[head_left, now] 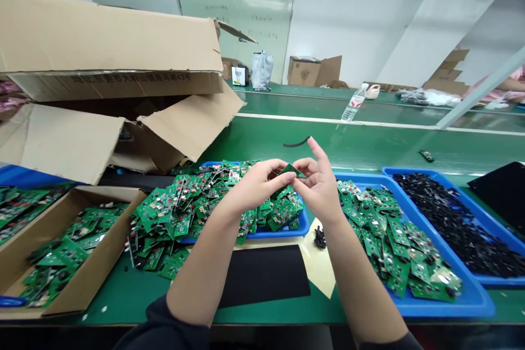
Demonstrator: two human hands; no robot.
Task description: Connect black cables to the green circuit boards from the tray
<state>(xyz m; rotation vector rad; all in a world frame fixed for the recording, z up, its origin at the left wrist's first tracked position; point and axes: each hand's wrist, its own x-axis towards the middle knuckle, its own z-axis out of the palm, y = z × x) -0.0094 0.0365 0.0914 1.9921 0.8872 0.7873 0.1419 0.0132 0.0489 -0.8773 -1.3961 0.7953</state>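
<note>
Between the fingers of both hands is a small green circuit board (290,169), held above a heap of similar boards. My left hand (262,183) is closed on its left side, thumb in front. My right hand (316,186) pinches the other side, its index finger pointing up. A thin curved black strip (297,144) clings to that fingertip and sticks out leftward. Below the hands, a blue tray (305,224) holds piled boards (283,210), partly hidden by my left arm. A black sheet (266,276) lies between my forearms on the green bench.
Right of my arm stands a blue tray (471,303) of boards, beside another blue tray (488,279) of black strips. An open cardboard box (94,270) with boards sits left, below a large carton (110,38). A water bottle (355,103) stands farther back.
</note>
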